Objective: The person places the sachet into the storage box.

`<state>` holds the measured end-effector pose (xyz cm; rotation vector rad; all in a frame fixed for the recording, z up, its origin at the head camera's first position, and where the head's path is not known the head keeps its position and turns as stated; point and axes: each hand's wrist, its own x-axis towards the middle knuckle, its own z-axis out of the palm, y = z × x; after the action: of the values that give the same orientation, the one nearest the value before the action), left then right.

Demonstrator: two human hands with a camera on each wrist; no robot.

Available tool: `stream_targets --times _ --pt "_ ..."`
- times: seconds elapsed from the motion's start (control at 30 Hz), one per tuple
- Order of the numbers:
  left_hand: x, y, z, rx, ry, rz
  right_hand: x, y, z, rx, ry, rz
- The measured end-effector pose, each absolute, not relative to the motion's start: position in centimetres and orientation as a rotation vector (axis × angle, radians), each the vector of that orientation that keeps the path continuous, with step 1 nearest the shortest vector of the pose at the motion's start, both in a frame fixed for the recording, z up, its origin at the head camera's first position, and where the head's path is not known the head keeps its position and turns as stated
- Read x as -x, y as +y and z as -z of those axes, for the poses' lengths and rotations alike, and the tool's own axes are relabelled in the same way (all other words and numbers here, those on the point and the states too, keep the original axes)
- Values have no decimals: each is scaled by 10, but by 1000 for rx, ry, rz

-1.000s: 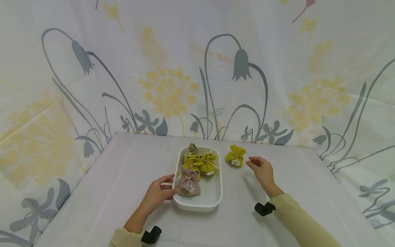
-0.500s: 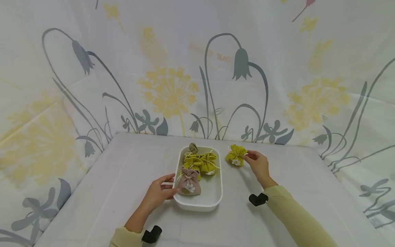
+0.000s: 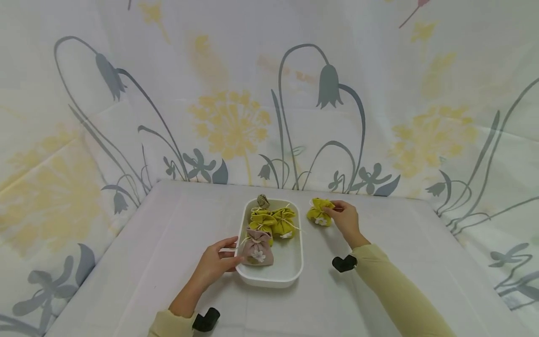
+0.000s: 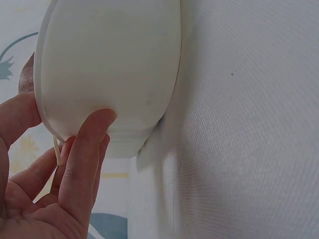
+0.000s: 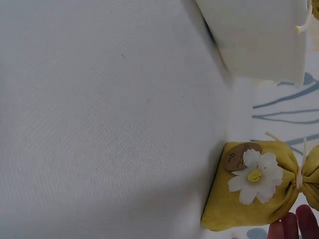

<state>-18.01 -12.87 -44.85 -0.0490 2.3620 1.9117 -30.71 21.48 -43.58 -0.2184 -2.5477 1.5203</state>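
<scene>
In the head view my left hand (image 3: pixel 215 262) grips the left rim of a white plastic tub (image 3: pixel 280 283); its fingers press the outer wall (image 4: pixel 107 64) in the left wrist view. My right hand (image 3: pixel 346 220) has its fingertips at the gathered neck of a yellow-green drawstring pouch (image 3: pixel 316 216), pinching there. That pouch stands upright on the table, right of the tub. In the right wrist view the pouch (image 5: pixel 249 204) shows a white flower and a small brown tag, with fingertips (image 5: pixel 291 226) beside its neck. My right thumb is out of that view.
Inside the tub sit a mauve pouch (image 3: pixel 262 252) with a white flower, yellow-green pouches (image 3: pixel 283 223) and a grey-brown pouch (image 3: pixel 263 201) at the back. A white cloth covers the table (image 3: pixel 168 234). A floral curtain (image 3: pixel 236 56) hangs behind.
My right hand has moved left from beside the loose pouch until its fingers reach the pouch's neck. My left hand, the tub and the pouches stay where they were.
</scene>
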Motion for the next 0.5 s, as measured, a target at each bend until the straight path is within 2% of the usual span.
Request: stream_targets --times 0.5 --pt "181 -129 449 56 2366 -1906 293 210 431 191 -2406 -1508"
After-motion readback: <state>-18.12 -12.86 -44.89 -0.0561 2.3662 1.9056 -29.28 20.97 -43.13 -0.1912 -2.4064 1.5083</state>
